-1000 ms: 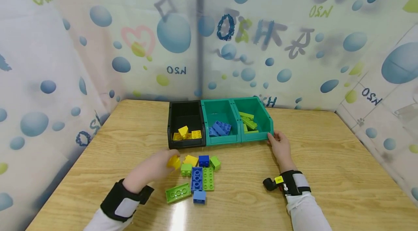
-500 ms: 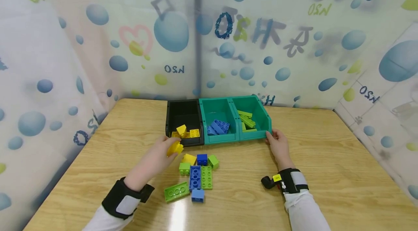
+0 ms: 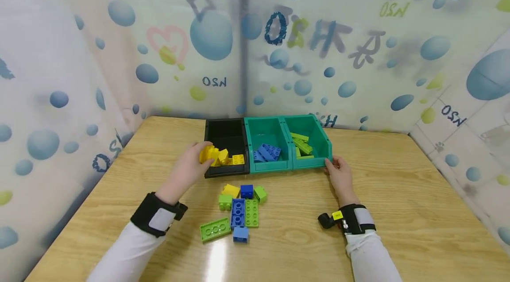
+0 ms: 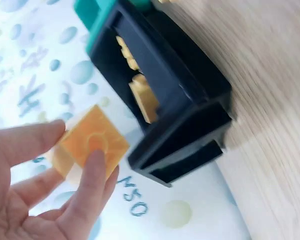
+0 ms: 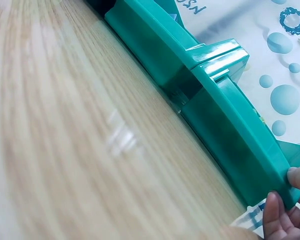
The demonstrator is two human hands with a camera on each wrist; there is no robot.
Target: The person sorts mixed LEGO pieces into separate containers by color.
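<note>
My left hand pinches a yellow toy brick between thumb and fingers, at the front left of the black bin. In the left wrist view the brick is just outside the bin's rim. Yellow bricks lie inside that bin. My right hand grips the front right corner of the right teal bin, thumb on the rim and fingers below. That bin contains lime green bricks. Blue bricks lie in the middle teal bin.
Before the bins lie loose bricks: a yellow one, a dark blue one, a long blue one, a light blue one and several green ones. A patterned curtain hangs behind the wooden table.
My left hand has carried the yellow brick from beside the loose bricks up and away from me to the black bin. My right hand stays at the teal bin's corner.
</note>
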